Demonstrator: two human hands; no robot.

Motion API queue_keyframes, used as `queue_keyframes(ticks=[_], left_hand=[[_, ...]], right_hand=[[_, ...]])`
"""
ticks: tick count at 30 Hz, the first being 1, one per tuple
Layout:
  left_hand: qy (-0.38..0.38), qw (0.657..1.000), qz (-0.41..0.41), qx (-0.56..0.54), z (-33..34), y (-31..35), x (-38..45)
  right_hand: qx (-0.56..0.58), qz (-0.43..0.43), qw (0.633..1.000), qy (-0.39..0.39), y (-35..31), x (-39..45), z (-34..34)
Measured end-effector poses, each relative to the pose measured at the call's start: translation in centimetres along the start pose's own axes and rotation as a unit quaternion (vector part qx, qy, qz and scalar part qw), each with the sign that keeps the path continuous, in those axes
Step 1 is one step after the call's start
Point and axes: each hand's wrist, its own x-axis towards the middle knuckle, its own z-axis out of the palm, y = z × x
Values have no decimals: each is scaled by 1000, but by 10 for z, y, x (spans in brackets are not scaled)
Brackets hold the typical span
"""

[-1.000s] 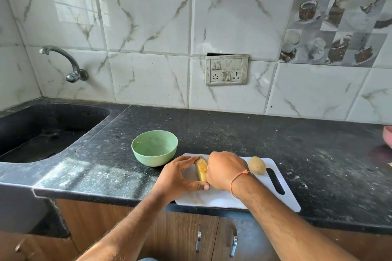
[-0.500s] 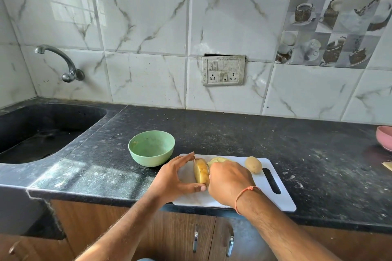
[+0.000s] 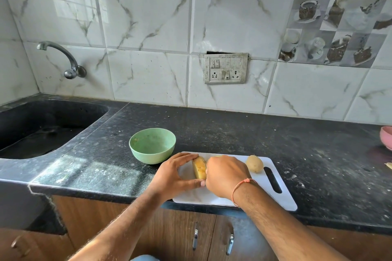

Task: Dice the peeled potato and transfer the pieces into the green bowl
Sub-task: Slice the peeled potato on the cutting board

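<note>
Cutting looked underway at the near edge of the counter [image 3: 212, 133]: the left hand [image 3: 176, 176] pinched the peeled potato piece [image 3: 199, 168] between thumb and fingers on the white cutting board [image 3: 275, 197], while the right hand [image 3: 224, 172] was curled just beside it, likely round a knife, but no blade or handle showed so what it held could not be told. Risk, as a judgement: left thumb tip sat touching the right hand at the cut line, so a slip on the rounded, wet piece could nick it; the board overhung the counter edge a little and could tip under pressure. A second, whole potato [image 3: 254, 163] lay on the board further right. Beyond, the green bowl [image 3: 152, 146] stood just off the board's left corner, holding no pieces, only faint residue. A pink bowl [image 3: 387, 137] showed at the far right, contents hidden. The sink [image 3: 42, 125] lay far left.
</note>
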Motion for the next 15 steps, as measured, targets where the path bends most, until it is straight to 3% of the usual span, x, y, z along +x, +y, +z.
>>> queue_keyframes(ticks=[15], left_hand=[[18,998,-41,-34,-1,-1,0]], right_hand=[[51,-17,998,43,9,-45,54]])
